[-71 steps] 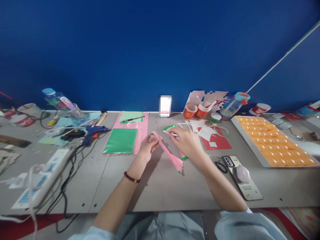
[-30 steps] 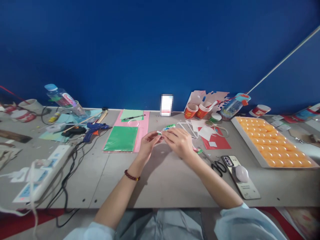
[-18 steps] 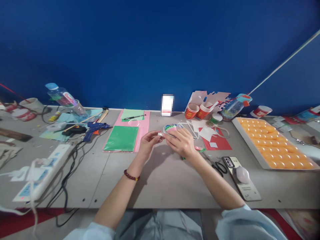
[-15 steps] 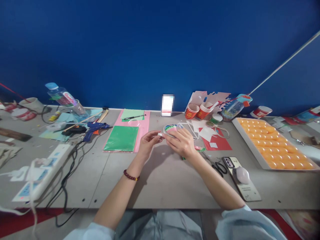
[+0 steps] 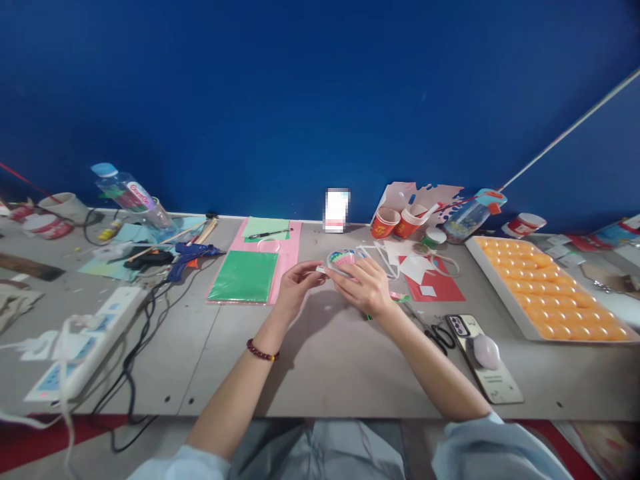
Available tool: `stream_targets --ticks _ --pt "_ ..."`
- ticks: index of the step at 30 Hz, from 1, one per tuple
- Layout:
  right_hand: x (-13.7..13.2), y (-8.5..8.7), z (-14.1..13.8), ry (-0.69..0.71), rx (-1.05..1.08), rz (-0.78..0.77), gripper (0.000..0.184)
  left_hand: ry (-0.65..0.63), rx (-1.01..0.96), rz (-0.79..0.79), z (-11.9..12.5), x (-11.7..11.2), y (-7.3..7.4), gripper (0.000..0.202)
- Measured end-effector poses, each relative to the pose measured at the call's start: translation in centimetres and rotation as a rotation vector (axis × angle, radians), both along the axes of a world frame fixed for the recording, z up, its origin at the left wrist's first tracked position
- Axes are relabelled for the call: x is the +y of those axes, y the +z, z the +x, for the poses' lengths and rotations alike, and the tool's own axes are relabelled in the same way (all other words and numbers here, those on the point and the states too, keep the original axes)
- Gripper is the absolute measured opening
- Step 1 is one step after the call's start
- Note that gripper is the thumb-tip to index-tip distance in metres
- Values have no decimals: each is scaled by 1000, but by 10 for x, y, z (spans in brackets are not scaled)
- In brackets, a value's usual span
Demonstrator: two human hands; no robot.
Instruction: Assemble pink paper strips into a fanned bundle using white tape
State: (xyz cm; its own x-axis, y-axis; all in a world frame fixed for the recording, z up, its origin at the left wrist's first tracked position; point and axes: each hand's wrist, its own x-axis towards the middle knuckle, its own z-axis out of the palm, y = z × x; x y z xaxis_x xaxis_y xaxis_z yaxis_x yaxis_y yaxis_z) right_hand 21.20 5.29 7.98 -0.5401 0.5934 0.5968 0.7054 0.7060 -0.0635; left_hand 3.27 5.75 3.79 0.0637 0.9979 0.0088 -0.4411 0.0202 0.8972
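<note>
Close together above the middle of the table, my two hands meet at a small white strip (image 5: 321,269). My left hand (image 5: 299,283) pinches its left end between thumb and fingertips. Curled around a round roll of tape (image 5: 341,257) with a colourful printed label, my right hand (image 5: 366,283) has its thumb and fingertips near the strip's other end. The right fingers hide much of the roll. Beyond the right hand lie white strips (image 5: 383,259), and scissors (image 5: 441,337) rest beside my right forearm.
Left are a green paper pack (image 5: 243,277), a blue glue gun (image 5: 187,259) and a power strip (image 5: 85,347). Right are red paper cups (image 5: 384,223), red paper (image 5: 443,288), a phone (image 5: 493,383) and a tray of orange balls (image 5: 523,310). A lit screen (image 5: 336,210) stands at the back.
The tape roll has turned slightly in my right hand, so more pink shows on its label. Both hands stay in nearly the same place.
</note>
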Motion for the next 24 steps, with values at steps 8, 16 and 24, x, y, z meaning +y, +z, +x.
stream_targets --ticks 8,16,24 --pt "1 -4 1 34 4 181 23 0 0 1 0 -1 2 37" --pt "3 -4 1 33 -8 343 22 4 -12 11 0 -1 2 34" --pt "1 -1 0 16 -49 270 24 0 -31 17 0 0 -1 32"
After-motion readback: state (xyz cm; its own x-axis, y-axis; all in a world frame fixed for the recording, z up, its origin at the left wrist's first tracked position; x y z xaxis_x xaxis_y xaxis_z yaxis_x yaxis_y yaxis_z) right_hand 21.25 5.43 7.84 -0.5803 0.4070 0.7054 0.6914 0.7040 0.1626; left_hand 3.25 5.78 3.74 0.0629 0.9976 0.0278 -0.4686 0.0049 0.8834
